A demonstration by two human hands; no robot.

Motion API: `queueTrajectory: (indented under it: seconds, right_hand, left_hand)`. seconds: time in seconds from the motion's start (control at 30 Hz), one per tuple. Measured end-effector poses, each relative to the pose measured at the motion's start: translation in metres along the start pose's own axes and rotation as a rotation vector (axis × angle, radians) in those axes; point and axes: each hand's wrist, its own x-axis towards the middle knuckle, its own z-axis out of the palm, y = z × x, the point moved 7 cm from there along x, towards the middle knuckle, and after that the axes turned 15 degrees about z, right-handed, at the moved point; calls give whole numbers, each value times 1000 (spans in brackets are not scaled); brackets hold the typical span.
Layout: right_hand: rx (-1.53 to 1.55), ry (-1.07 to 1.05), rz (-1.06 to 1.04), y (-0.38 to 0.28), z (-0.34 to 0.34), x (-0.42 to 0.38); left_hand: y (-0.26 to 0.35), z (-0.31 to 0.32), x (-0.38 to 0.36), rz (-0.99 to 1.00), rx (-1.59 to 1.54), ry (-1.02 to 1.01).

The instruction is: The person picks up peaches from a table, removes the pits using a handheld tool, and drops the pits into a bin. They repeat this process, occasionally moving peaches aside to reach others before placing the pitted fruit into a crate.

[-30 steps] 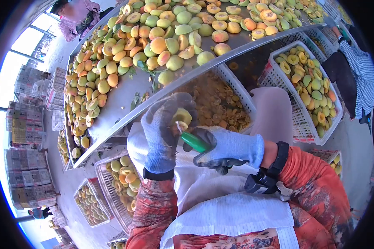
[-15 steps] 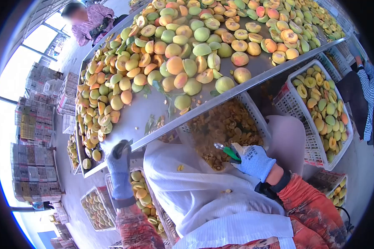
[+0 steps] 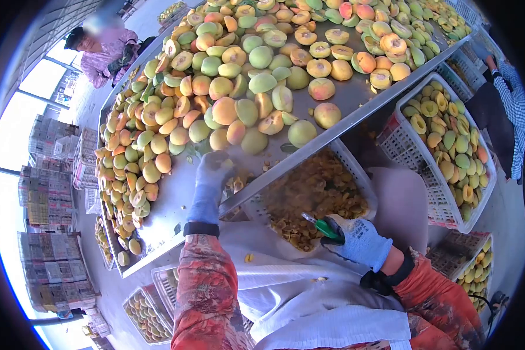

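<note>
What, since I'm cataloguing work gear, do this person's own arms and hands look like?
The left hand and right hand wear light blue gloves; the right one has dark markings on its back and dark-coated fingers. Black bands circle both wrists. The long sleeves are red-orange with dark and pale mottling.

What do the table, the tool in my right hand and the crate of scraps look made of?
Table: smooth grey metal, perhaps steel; light glares off its bare surface.
Tool handle: probably plastic, evenly green; the tip glints like metal.
Crate: pale, hard plastic, most likely, judging by its perforated wall.
</note>
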Motion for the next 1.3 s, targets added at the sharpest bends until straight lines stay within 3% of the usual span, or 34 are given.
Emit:
queueTrajectory:
  seconds: [0.07,0.13,0.2,0.27,0.33,0.4,0.47,0.53,0.57,0.63,0.73,0.77,0.87,0.97,1.07,1.17,1.2,1.3]
  right_hand:
    - [36,-11,-27,-9,0,-4]
    - [74,-23,-55,-22,-1,-7]
    - [89,-14,-86,-36,-1,-12]
    - [66,15,-131,-56,-1,-16]
    - [32,26,-182,-71,-3,-19]
    - [59,73,-213,-86,-7,-22]
    - [78,107,-250,-89,-5,-26]
    - [128,-41,-111,-85,4,-25]
    - [68,20,-224,-79,11,-23]
    - [40,-74,-177,-71,23,-20]
    - [-24,-114,-180,-66,31,-12]
    - [-56,-83,-194,-66,31,-10]
    - [-57,-58,-224,-71,28,-4]
    - [-95,-25,-174,-77,17,-5]
    - [-92,7,-151,-65,12,-3]
    - [-82,43,-100,-47,4,0]
    - [-64,51,-78,-41,2,1]
    - [-52,61,-5,-21,-3,5]
  left_hand:
    - [-1,-21,-20,-102,-699,72]
    - [44,-29,-45,341,-128,-81]
    - [53,-30,-63,190,-403,-61]
    - [69,-10,-86,-123,-1121,-44]
    - [55,-22,-107,-91,-961,203]
    - [68,-49,-146,-23,-753,176]
    - [60,-103,-201,-37,-610,403]
    - [39,-164,-274,-115,-187,612]
    - [12,-190,-315,-185,-170,638]
    - [-44,-233,-399,-305,98,566]
    - [-76,-279,-506,-450,147,880]
    - [-67,-280,-521,-602,179,1001]
    - [-61,-280,-475,-364,70,1092]
    - [-27,-257,-340,-33,138,886]
    - [18,-191,-190,125,-115,627]
    - [59,-109,-76,242,588,231]
    - [63,-82,-51,111,685,127]
    - [53,-12,-14,104,1018,-55]
